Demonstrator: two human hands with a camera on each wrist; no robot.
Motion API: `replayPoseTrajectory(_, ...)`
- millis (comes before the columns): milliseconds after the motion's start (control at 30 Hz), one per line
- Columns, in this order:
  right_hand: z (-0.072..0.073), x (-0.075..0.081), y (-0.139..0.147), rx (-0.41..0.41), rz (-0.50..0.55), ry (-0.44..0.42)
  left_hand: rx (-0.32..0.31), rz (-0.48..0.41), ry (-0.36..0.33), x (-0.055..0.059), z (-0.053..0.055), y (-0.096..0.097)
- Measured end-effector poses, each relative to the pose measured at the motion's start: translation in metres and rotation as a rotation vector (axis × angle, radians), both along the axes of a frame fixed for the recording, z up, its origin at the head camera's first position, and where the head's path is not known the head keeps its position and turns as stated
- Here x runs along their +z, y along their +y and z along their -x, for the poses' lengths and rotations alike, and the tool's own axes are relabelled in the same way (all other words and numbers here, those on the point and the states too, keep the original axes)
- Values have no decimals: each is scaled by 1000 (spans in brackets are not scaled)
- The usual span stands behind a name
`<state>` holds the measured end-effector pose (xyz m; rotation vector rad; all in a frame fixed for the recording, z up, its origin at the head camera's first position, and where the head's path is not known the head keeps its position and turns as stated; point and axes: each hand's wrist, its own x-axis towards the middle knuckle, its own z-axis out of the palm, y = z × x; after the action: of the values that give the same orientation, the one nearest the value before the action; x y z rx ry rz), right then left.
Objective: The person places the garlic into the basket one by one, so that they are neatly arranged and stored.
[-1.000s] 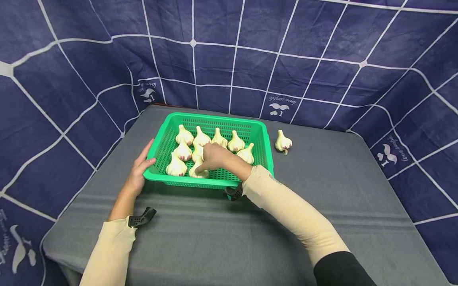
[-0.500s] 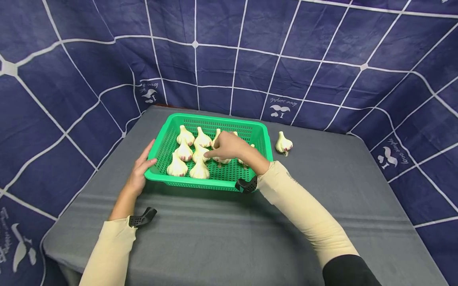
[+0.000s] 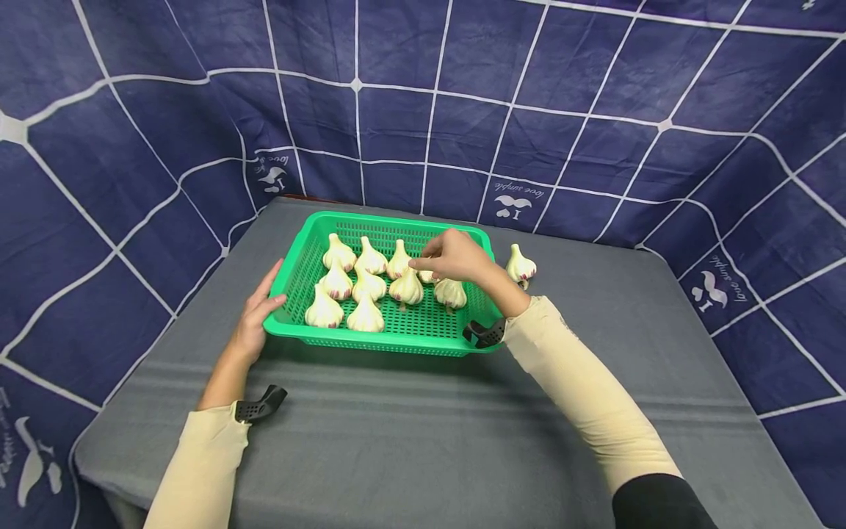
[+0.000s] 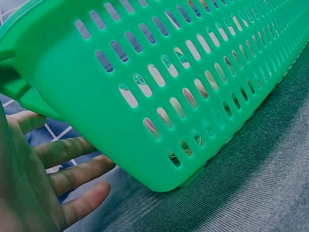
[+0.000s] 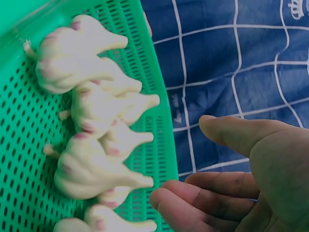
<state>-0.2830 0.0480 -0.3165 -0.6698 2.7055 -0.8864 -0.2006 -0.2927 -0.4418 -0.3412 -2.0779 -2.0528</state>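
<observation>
Several garlic bulbs [image 3: 324, 308], white with purple tinges, lie in rows in a green plastic basket [image 3: 390, 342]. My left hand [image 3: 252, 327] is at the basket's left end, thumb at the rim and the other fingers extended beside the wall; the left wrist view shows the slotted wall [image 4: 87, 111] close by these fingers. Over the right part of the basket hovers my right hand [image 3: 459, 257], nothing in it, its fingers loosely bent and spread from the thumb. Under it sits a garlic bulb [image 3: 451, 294], and another one behind is partly hidden.
One more garlic bulb [image 3: 520, 264] lies on the grey tablecloth [image 3: 396, 433] just right of the basket. Dark blue cloth [image 3: 396, 88] with white grid lines hangs behind and at both sides of the table.
My right hand has left the front garlic bulb in the middle and moved right and back over the basket. The left hand has stayed at the basket's left end.
</observation>
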Motion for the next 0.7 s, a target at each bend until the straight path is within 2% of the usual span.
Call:
replayPoseTrajectory(300, 3, -6, 20, -38, 53, -10, 9, 36, 8, 0, 1, 0)
replayPoseTrajectory(467, 4, -7, 32, -70, 84, 28, 11, 55, 11, 1, 1, 0)
replayPoseTrajectory(700, 7, -8, 47, -155, 161, 95, 7, 33, 1, 0, 0, 0)
